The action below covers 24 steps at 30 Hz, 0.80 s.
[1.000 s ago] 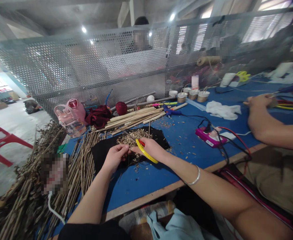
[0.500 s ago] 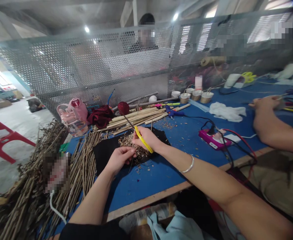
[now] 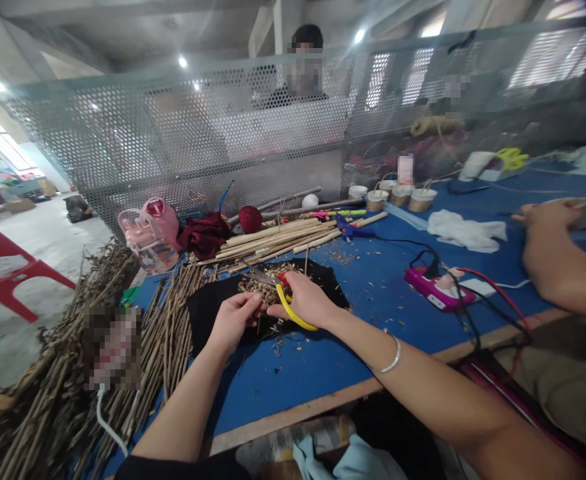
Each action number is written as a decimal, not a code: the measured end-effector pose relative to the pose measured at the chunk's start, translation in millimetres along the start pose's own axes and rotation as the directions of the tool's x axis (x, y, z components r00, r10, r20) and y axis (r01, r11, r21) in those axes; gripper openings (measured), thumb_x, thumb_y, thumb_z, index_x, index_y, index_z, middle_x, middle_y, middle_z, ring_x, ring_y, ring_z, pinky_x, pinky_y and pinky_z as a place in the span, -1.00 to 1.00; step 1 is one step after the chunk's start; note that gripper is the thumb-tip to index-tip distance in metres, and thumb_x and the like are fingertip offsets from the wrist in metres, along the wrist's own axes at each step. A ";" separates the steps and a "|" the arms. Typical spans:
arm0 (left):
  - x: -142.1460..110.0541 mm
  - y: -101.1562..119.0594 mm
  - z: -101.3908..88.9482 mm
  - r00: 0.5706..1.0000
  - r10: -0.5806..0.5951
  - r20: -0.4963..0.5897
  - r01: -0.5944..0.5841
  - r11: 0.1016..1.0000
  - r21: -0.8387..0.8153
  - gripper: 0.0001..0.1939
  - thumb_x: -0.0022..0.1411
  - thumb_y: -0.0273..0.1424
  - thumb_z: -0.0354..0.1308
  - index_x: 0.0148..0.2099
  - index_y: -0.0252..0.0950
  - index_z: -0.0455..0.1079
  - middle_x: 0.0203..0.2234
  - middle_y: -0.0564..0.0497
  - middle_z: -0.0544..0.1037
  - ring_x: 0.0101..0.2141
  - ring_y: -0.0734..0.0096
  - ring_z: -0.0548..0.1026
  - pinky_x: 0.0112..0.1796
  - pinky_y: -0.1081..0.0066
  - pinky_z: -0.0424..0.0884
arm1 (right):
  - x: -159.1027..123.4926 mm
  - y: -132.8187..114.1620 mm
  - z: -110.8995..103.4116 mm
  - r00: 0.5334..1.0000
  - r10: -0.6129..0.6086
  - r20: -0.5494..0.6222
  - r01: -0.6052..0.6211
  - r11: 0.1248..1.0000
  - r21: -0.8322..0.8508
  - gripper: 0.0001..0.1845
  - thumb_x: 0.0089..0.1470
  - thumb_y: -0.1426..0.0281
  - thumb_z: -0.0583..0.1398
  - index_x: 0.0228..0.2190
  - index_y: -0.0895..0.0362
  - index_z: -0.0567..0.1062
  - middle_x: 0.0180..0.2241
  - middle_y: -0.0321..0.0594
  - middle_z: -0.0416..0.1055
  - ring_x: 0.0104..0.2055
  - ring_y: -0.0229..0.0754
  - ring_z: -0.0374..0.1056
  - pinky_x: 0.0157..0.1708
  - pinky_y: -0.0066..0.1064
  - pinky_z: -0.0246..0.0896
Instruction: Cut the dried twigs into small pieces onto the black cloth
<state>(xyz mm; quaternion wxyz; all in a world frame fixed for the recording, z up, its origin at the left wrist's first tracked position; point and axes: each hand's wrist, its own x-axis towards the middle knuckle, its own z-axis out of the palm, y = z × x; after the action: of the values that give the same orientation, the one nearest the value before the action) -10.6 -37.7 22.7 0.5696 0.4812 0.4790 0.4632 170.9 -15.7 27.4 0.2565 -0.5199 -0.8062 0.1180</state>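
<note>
My right hand (image 3: 307,298) is closed round yellow-handled scissors (image 3: 281,297), whose blades point left over a black cloth (image 3: 207,303) on the blue table (image 3: 333,353). My left hand (image 3: 233,320) pinches a thin dry twig (image 3: 259,321) just beside the blades. A heap of cut twig bits (image 3: 263,287) lies on the cloth under both hands.
Bundles of dry sticks (image 3: 47,380) lie at the left. Pale peeled sticks (image 3: 273,239), a pink jug (image 3: 147,233), dark red cloth (image 3: 203,233), small pots (image 3: 397,195) and a blue glue gun (image 3: 350,230) stand further back. Another person's arm (image 3: 553,257) rests at the right near a pink power strip (image 3: 435,287).
My right hand has swung the scissors from pointing up and away down to level, blades toward my left hand. My left hand stays pinched on the twig over the cloth.
</note>
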 end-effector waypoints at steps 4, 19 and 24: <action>-1.3 1.5 0.5 1.000 -0.008 0.017 0.008 1.000 0.015 -0.63 -0.10 -0.13 0.25 -0.40 -0.37 0.45 -0.58 0.05 0.43 -0.62 0.64 0.25 -0.62 0.61 0.16 | -0.2 -1.2 1.0 0.999 -0.035 -0.009 0.036 0.999 0.015 -0.41 -0.23 -0.08 0.20 -0.35 0.14 0.27 -0.34 -0.17 0.29 -0.30 -0.16 0.22 -0.34 -0.40 0.08; -0.1 -0.8 -0.3 1.000 -0.028 -0.005 0.028 0.996 0.080 -0.60 -0.11 -0.12 0.25 -0.36 -0.37 0.46 -0.65 0.08 0.37 -0.63 0.61 0.25 -0.61 0.59 0.17 | -1.6 -7.9 -6.1 0.998 0.044 0.049 -0.047 0.997 0.066 -0.45 -0.26 -0.07 0.22 -0.36 0.11 0.37 -0.50 -0.30 0.35 -0.49 -0.27 0.25 -0.54 -0.49 -0.10; -0.1 -0.1 -0.2 1.000 -0.012 -0.015 0.013 0.998 0.063 -0.60 -0.12 -0.11 0.26 -0.37 -0.36 0.46 -0.67 0.09 0.37 -0.64 0.62 0.25 -0.62 0.59 0.16 | -0.7 -7.6 -5.3 0.993 0.103 0.051 -0.106 0.992 0.063 -0.48 -0.25 -0.08 0.22 -0.43 0.11 0.38 -0.52 -0.29 0.35 -0.50 -0.27 0.23 -0.55 -0.49 -0.11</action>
<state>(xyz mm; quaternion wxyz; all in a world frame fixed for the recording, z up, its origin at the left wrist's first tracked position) -10.8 -37.8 22.6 0.5536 0.4924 0.5006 0.4478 168.1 -20.0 35.1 0.2478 -0.5498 -0.7794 0.1700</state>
